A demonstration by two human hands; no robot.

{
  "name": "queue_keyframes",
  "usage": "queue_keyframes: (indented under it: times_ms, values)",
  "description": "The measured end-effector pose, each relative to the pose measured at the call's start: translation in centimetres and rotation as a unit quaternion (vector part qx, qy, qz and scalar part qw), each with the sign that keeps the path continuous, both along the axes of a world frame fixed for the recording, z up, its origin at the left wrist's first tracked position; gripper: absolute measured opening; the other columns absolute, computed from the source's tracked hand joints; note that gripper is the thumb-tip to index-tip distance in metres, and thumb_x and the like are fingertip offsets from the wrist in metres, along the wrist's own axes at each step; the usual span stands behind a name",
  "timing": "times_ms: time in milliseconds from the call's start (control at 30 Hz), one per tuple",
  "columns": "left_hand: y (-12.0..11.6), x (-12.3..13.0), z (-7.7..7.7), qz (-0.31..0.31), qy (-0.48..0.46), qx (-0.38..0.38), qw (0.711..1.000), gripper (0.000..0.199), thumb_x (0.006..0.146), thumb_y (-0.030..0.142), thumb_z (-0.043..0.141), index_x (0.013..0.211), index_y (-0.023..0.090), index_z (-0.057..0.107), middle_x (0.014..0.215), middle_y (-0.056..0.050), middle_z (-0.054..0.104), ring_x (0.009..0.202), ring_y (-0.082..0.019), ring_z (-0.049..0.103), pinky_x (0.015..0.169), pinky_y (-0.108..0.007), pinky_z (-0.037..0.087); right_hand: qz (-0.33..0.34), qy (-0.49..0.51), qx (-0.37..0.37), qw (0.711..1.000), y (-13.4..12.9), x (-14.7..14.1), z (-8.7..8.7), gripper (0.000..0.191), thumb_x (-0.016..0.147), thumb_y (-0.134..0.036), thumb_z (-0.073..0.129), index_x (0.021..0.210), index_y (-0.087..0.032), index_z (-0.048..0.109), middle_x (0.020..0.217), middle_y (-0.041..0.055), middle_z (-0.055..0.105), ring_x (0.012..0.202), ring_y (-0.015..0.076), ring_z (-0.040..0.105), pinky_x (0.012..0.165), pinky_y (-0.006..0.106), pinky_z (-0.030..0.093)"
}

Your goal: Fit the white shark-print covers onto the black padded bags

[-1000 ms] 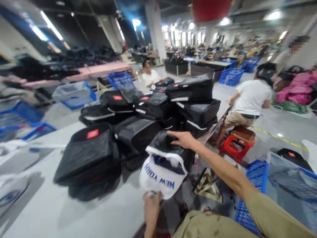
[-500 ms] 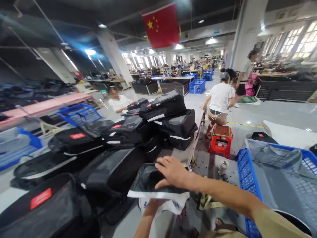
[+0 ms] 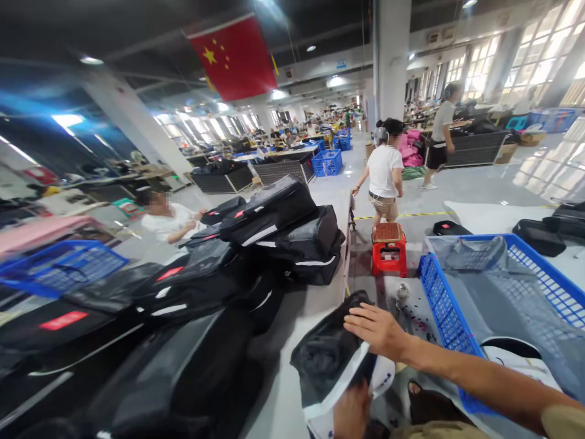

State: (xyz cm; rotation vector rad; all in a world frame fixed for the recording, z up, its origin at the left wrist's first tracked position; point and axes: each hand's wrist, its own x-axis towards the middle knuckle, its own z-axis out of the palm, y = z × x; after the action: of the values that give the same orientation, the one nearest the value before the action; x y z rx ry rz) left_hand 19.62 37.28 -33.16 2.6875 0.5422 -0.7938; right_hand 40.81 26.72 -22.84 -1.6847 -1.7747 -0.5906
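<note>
A black bag (image 3: 326,347) with a white band and a white part bearing dark blue marks lies tilted at the table's near right edge. My left hand (image 3: 351,410) is at its lower side, closed against the white part; its fingers are partly hidden and blurred. My right hand (image 3: 377,329) rests on the bag's upper right side, fingers stretched out over the black fabric, thumb out of sight. Left of the bag, a heap of similar black bags (image 3: 183,366), some with red labels, covers much of the table (image 3: 274,390).
A blue plastic crate (image 3: 450,314) with grey lining and a white item inside stands at right. Ahead is a red stool (image 3: 388,259). A co-worker (image 3: 171,222) sits behind the heap; another person (image 3: 384,171) stands beyond the stool. Another blue crate (image 3: 91,262) is at left.
My view has swung right. The bag has turned from lying crosswise to a steeper slant, closer to the table's edge. My right hand has shifted to its right side; the distant person has stepped away.
</note>
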Motion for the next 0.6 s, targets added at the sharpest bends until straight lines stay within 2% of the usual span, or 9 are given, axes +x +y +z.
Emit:
queue_keyframes:
  times_ms: [100, 233, 300, 367, 400, 467, 500, 533, 600]
  values:
    - [-3.6, 2.9, 0.2, -0.028, 0.006, -0.033, 0.999, 0.059, 0.103, 0.031, 0.069, 0.161, 0.022, 0.068, 0.144, -0.025, 0.072, 0.138, -0.044, 0.068, 0.119, -0.061, 0.055, -0.058, 0.028, 0.003, 0.998, -4.1, 0.8, 0.3, 0.04, 0.114, -0.024, 0.049, 0.143, -0.016, 0.075, 0.14, 0.0093, 0.078, 0.138, 0.0227, 0.071, 0.123, 0.042, 0.058]
    - [-8.0, 7.1, 1.2, -0.113, -0.035, -0.104, 0.987, 0.067, 0.089, 0.045, 0.09, 0.15, 0.022, 0.075, 0.135, -0.024, 0.076, 0.133, -0.048, 0.071, 0.114, -0.064, 0.058, -0.164, 0.081, -0.004, 0.983, -9.8, 2.7, -0.2, 0.037, 0.113, -0.024, 0.051, 0.134, -0.014, 0.08, 0.126, 0.0134, 0.082, 0.121, 0.0253, 0.08, 0.107, 0.04, 0.067]
    - [-9.2, 8.5, 2.2, -0.171, -0.113, -0.17, 0.964, 0.066, 0.095, 0.048, 0.084, 0.156, 0.025, 0.071, 0.137, -0.021, 0.077, 0.13, -0.044, 0.073, 0.11, -0.06, 0.061, -0.215, 0.111, -0.021, 0.97, -12.5, 4.0, -0.8, 0.038, 0.113, -0.027, 0.05, 0.132, -0.014, 0.081, 0.122, 0.015, 0.083, 0.118, 0.0269, 0.081, 0.103, 0.04, 0.068]
    - [-9.2, 9.8, 3.5, -0.229, -0.271, -0.203, 0.913, 0.05, 0.108, 0.038, 0.068, 0.157, 0.029, 0.069, 0.137, -0.017, 0.078, 0.126, -0.037, 0.076, 0.1, -0.052, 0.066, -0.263, 0.141, -0.036, 0.954, -14.7, 5.6, -1.4, 0.04, 0.114, -0.03, 0.049, 0.129, -0.014, 0.082, 0.12, 0.0159, 0.083, 0.115, 0.027, 0.081, 0.1, 0.039, 0.067]
    - [-8.8, 10.6, 4.3, -0.245, -0.379, -0.195, 0.871, 0.047, 0.11, 0.032, 0.062, 0.157, 0.031, 0.068, 0.136, -0.014, 0.079, 0.125, -0.034, 0.077, 0.097, -0.049, 0.066, -0.288, 0.151, -0.041, 0.945, -15.4, 6.4, -1.7, 0.039, 0.114, -0.031, 0.048, 0.127, -0.015, 0.082, 0.119, 0.0156, 0.083, 0.114, 0.0265, 0.081, 0.098, 0.038, 0.067]
    - [-7.5, 13.0, 5.9, -0.226, -0.57, -0.124, 0.78, 0.055, 0.108, 0.022, 0.064, 0.162, 0.034, 0.062, 0.132, -0.011, 0.08, 0.127, -0.03, 0.075, 0.1, -0.045, 0.063, -0.327, 0.147, -0.03, 0.933, -16.2, 8.0, -2.0, 0.036, 0.114, -0.029, 0.049, 0.12, -0.014, 0.081, 0.115, 0.0143, 0.083, 0.108, 0.025, 0.081, 0.092, 0.035, 0.066]
    - [-6.7, 14.6, 6.5, -0.197, -0.626, -0.075, 0.751, 0.061, 0.105, 0.02, 0.069, 0.164, 0.034, 0.059, 0.131, -0.01, 0.08, 0.129, -0.029, 0.074, 0.106, -0.046, 0.06, -0.34, 0.134, -0.018, 0.931, -16.3, 8.9, -2.1, 0.034, 0.114, -0.027, 0.049, 0.117, -0.014, 0.08, 0.112, 0.0134, 0.083, 0.104, 0.0241, 0.081, 0.089, 0.034, 0.064]
    - [-5.8, 16.4, 6.9, -0.161, -0.65, -0.03, 0.742, 0.066, 0.103, 0.019, 0.073, 0.165, 0.031, 0.057, 0.133, -0.011, 0.079, 0.132, -0.03, 0.071, 0.113, -0.049, 0.056, -0.35, 0.12, -0.009, 0.929, -16.2, 9.8, -2.2, 0.032, 0.114, -0.025, 0.049, 0.115, -0.013, 0.079, 0.109, 0.0126, 0.083, 0.101, 0.0232, 0.081, 0.085, 0.033, 0.063]
    - [-4.1, 20.3, 6.8, -0.109, -0.636, 0.021, 0.764, 0.062, 0.105, 0.025, 0.067, 0.165, 0.02, 0.055, 0.145, -0.017, 0.072, 0.141, -0.033, 0.065, 0.121, -0.054, 0.049, -0.359, 0.111, -0.007, 0.927, -15.8, 11.6, -2.3, 0.03, 0.112, -0.019, 0.048, 0.107, -0.014, 0.077, 0.098, 0.0094, 0.081, 0.089, 0.0207, 0.079, 0.075, 0.032, 0.057]
